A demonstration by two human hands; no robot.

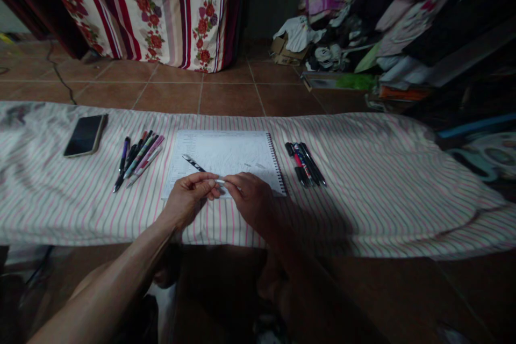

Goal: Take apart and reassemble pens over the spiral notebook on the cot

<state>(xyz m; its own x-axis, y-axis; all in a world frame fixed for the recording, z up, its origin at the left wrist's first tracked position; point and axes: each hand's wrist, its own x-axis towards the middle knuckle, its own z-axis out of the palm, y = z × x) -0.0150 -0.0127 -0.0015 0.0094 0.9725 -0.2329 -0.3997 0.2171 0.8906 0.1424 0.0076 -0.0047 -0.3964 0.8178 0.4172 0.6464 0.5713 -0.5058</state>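
The left hand (184, 195) and right hand (253, 197) are each pinched on the slim white piece (220, 181), which spans the short gap between the fingertips above the near edge of the notebook (226, 145). Uneven pull or a sudden release at either pinch could let the piece slip, and the cause would be its narrow grip area. The dark patterned pen (193, 163) lies over the page beside the left fingers, contact unclear; a sideways knock could roll it toward the pens on the left (141, 160).
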